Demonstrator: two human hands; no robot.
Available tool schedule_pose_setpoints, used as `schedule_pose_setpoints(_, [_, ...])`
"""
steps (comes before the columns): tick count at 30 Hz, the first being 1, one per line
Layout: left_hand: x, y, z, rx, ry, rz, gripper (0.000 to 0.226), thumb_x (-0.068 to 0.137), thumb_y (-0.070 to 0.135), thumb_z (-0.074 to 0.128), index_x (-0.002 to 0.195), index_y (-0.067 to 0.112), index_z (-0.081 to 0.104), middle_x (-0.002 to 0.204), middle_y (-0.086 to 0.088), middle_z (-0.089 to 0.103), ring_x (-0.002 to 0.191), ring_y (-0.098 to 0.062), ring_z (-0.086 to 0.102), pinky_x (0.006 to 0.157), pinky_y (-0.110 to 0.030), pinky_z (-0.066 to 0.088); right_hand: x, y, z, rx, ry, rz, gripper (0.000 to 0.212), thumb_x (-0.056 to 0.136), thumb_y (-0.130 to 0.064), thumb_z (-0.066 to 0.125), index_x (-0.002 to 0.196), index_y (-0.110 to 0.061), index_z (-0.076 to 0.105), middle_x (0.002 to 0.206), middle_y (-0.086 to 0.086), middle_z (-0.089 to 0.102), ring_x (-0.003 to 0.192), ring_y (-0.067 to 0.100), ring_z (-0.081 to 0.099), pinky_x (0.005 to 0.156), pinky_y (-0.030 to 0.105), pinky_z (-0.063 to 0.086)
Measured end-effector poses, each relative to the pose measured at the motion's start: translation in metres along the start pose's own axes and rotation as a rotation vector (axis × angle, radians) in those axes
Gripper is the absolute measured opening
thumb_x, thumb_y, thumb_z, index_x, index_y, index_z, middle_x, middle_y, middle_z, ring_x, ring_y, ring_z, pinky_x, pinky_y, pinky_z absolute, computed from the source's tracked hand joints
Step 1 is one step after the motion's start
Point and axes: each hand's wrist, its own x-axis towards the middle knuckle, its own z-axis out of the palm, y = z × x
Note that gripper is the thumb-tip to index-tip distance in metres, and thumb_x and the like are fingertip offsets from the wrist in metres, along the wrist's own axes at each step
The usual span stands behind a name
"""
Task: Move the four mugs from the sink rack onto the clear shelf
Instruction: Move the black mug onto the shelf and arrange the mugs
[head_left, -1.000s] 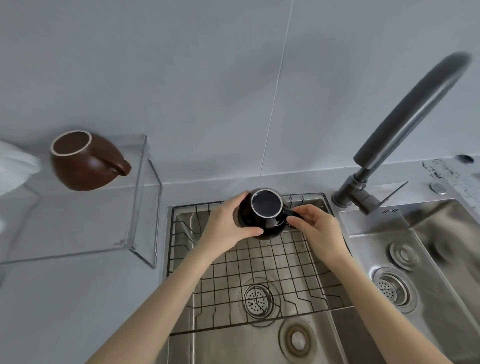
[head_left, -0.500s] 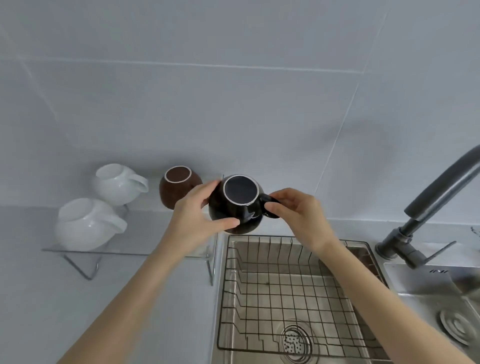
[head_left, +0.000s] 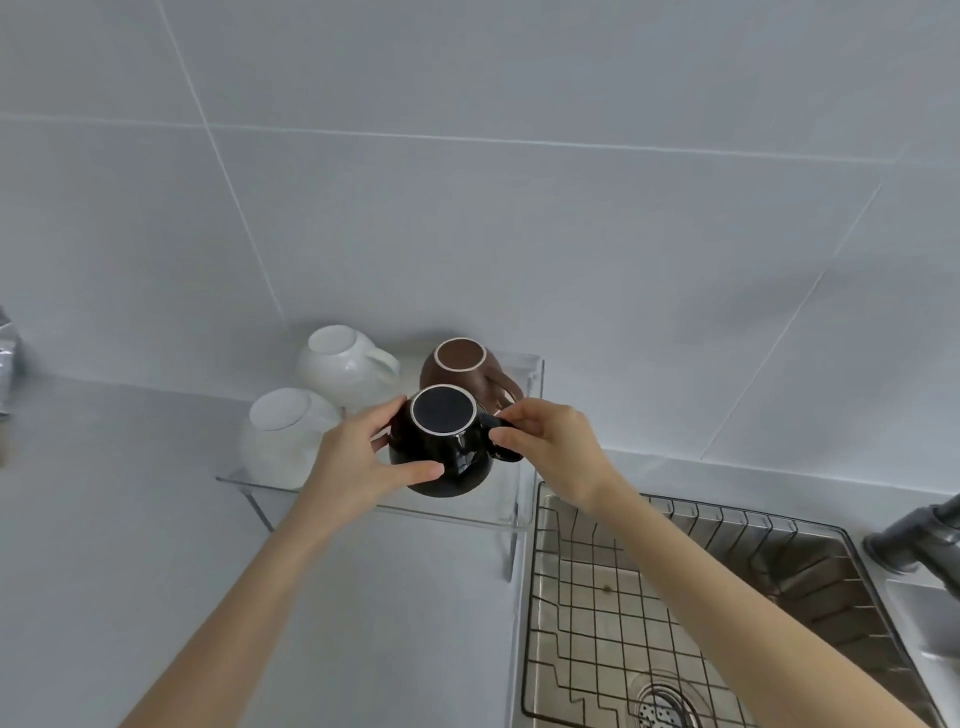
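Over the clear shelf's (head_left: 363, 506) front right corner, an upturned glossy black mug (head_left: 444, 447) is held: left hand (head_left: 358, 462) wrapped around its round body, right hand (head_left: 553, 449) pinching the handle at 3 o'clock. Brown mug (head_left: 460, 371) sits at 12, two white mugs (head_left: 311, 410) at 9.

Both hands have carried the upturned black mug (head_left: 441, 447) leftward from over the sink rack (head_left: 675, 597) to above the clear shelf (head_left: 374, 501), just near of the brown mug (head_left: 462, 371).
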Motion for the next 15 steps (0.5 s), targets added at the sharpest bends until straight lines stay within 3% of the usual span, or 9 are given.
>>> schedule_pose_setpoints(2, [0.000,-0.007,0.000,-0.015,-0.016,-0.014,0.066,0.048,0.023,0.085,0.099,0.053,0.056,0.098,0.033,0.065,0.102,0.009,0.056,0.089,-0.009,0.042,0.001,0.003,0.003,-0.039,-0.008,0.000,0.006,0.080,-0.012,0.066,0.085,-0.011,0.065,0.083,0.008,0.072,0.076,0.017,0.067,0.072,0.019,0.053])
schedule_pose_setpoints(5, [0.002,-0.017,0.001,-0.041,-0.045,-0.040,0.074,0.055,0.013,0.084,0.122,0.022,0.053,0.121,0.004,0.061,0.115,-0.008,0.053,0.102,-0.030,0.041,0.000,0.007,0.007,-0.078,-0.020,0.007,0.004,0.080,-0.012,0.066,0.084,-0.014,0.065,0.082,0.007,0.072,0.079,0.020,0.067,0.078,0.030,0.055])
schedule_pose_setpoints(7, [0.002,-0.019,0.001,-0.042,-0.057,-0.048,0.078,0.055,0.011,0.083,0.126,0.015,0.049,0.126,-0.002,0.058,0.117,-0.012,0.052,0.104,-0.034,0.040,-0.001,0.009,0.008,-0.104,-0.018,0.009,0.004,0.080,-0.012,0.066,0.084,-0.013,0.066,0.083,0.009,0.073,0.080,0.022,0.068,0.082,0.038,0.056])
schedule_pose_setpoints(12, [0.003,-0.024,0.002,-0.073,-0.079,-0.066,0.081,0.055,0.006,0.083,0.128,0.011,0.047,0.129,-0.002,0.055,0.117,-0.010,0.051,0.100,-0.023,0.038,-0.003,0.010,0.011,-0.159,-0.014,-0.002,0.006,0.080,-0.014,0.065,0.085,-0.012,0.065,0.083,0.011,0.074,0.080,0.025,0.069,0.083,0.047,0.055])
schedule_pose_setpoints(15, [0.004,-0.026,0.002,-0.079,-0.107,-0.063,0.079,0.057,0.006,0.082,0.127,0.014,0.047,0.125,0.003,0.055,0.112,-0.005,0.053,0.090,-0.007,0.039,-0.004,0.012,0.012,-0.208,-0.002,-0.004,0.008,0.080,-0.017,0.065,0.086,-0.011,0.065,0.082,0.011,0.075,0.079,0.025,0.069,0.081,0.047,0.055])
